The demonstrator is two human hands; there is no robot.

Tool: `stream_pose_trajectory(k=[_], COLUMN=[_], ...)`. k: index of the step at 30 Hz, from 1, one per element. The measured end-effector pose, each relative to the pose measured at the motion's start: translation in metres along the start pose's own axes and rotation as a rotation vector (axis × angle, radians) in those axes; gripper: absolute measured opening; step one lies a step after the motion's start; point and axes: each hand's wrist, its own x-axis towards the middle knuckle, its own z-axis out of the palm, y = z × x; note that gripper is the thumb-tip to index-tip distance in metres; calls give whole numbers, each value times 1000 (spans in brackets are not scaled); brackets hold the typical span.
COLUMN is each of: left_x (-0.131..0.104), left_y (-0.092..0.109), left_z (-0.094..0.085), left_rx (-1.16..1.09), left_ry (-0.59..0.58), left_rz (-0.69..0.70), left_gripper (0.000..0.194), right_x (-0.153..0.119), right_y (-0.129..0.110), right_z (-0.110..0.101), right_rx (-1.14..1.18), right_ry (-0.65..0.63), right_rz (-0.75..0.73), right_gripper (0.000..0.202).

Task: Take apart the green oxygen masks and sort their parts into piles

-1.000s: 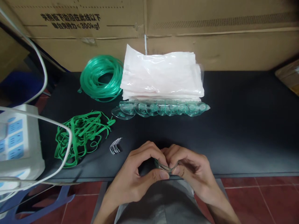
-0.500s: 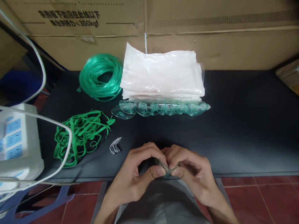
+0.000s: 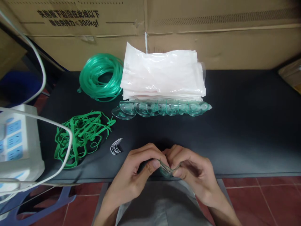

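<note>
At the front edge of the table, my left hand point(image 3: 143, 166) and my right hand point(image 3: 190, 166) pinch a clear green plastic mask point(image 3: 166, 171) from both sides. A thin silvery strip runs along its upper edge between my thumbs; most of the mask is hidden by my fingers. Left of my left hand lie several thin bent metal strips point(image 3: 116, 146). Beyond my hands, a row of overlapping clear green masks point(image 3: 162, 108) lies on the table. A tangle of green elastic straps point(image 3: 81, 133) rests farther left.
A coil of green tubing point(image 3: 100, 77) sits at the back left, beside a stack of white plastic bags point(image 3: 162, 73). Cardboard boxes point(image 3: 211, 47) stand behind the black table point(image 3: 246, 125). A white power strip point(image 3: 25, 138) and a looping white cable point(image 3: 68, 147) are at the left.
My left thumb has slid left and slightly up along the mask's edge, baring more of the silvery strip. My right hand stays nearly still.
</note>
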Motion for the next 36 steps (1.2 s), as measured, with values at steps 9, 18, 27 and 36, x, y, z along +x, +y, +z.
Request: stream_pose_trajectory(k=[9, 18, 27, 36], left_x=[3, 2, 1, 2], left_y=[-1, -3, -3, -3], left_z=[2, 0, -1, -1], left_rx=[74, 80, 28, 31], left_ry=[13, -30, 1, 18], left_rz=[17, 39, 46, 19], left_gripper=[25, 26, 24, 24], right_x=[0, 1, 0, 1], right_y=[3, 0, -4, -2], right_z=[1, 3, -9, -5], right_rx=[-14, -15, 5, -204], right_ry=[-23, -17, -118, 0], right_rz=[-59, -15, 36, -44], right_gripper=[17, 13, 16, 24])
